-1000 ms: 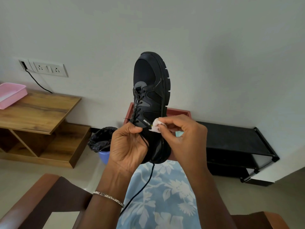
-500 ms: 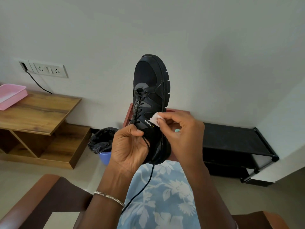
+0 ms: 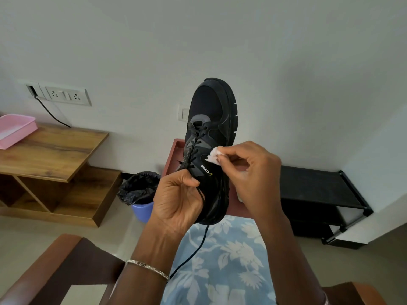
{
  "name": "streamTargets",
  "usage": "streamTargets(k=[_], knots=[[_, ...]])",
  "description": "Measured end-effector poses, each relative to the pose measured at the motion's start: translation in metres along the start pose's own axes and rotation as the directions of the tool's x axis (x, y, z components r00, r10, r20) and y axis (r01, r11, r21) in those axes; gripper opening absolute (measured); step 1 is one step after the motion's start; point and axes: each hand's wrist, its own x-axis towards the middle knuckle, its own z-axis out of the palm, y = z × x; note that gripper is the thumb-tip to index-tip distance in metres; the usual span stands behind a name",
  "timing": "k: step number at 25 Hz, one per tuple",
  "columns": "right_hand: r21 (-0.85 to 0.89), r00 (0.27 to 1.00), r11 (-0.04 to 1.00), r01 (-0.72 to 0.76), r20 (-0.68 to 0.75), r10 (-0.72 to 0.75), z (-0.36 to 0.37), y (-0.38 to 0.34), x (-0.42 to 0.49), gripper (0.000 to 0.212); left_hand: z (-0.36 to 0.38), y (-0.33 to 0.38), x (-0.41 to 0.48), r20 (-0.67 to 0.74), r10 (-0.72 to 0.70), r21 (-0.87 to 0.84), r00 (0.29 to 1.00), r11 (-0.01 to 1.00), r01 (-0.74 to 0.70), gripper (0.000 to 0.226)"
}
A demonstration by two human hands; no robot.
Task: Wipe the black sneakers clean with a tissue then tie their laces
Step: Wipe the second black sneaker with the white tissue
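A black sneaker (image 3: pixel 211 119) is held up in front of me, toe pointing up, sole facing right. My left hand (image 3: pixel 178 199) grips it at the heel end, thumb on the tongue beside the white lettering. A small white tissue (image 3: pixel 213 155) is pinched in the fingertips of my right hand (image 3: pixel 248 170) and pressed against the sneaker's side, just right of the laces. One loose black lace (image 3: pixel 198 247) hangs down from the shoe past my left wrist. A second sneaker is not in view.
A wooden shelf unit (image 3: pixel 55 155) with a pink tray (image 3: pixel 13 130) stands at left. A blue bin with a black liner (image 3: pixel 141 192) sits on the floor below the shoe. A low black rack (image 3: pixel 317 194) is at right. Brown chair arms (image 3: pixel 55 267) frame my floral-clothed lap (image 3: pixel 220 265).
My right hand has slid the tissue upward along the sneaker's side, from near the lettering toward the laces. The left hand and shoe have stayed almost still.
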Motion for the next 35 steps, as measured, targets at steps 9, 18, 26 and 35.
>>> streamTargets(k=[9,18,26,35], knots=[[0.114,0.961,0.993,-0.036,0.278,0.003,-0.012,-0.007,-0.003,0.012,0.006,0.003,-0.004,0.009,0.013,0.057,1.0,0.998,-0.014,0.079],[0.137,0.884,0.99,0.026,0.459,-0.086,-0.001,-0.019,-0.019,0.012,0.01,-0.001,-0.009,-0.095,0.022,0.107,0.995,0.994,-0.011,0.049],[-0.041,0.998,0.998,0.057,0.042,-0.055,0.02,-0.017,-0.016,0.007,0.006,-0.003,-0.01,-0.05,0.011,0.082,0.999,0.997,-0.007,0.049],[-0.014,0.994,0.999,0.031,0.106,-0.029,0.013,-0.014,-0.011,0.008,0.008,-0.003,-0.01,-0.09,0.002,0.128,0.996,0.992,0.01,0.04]])
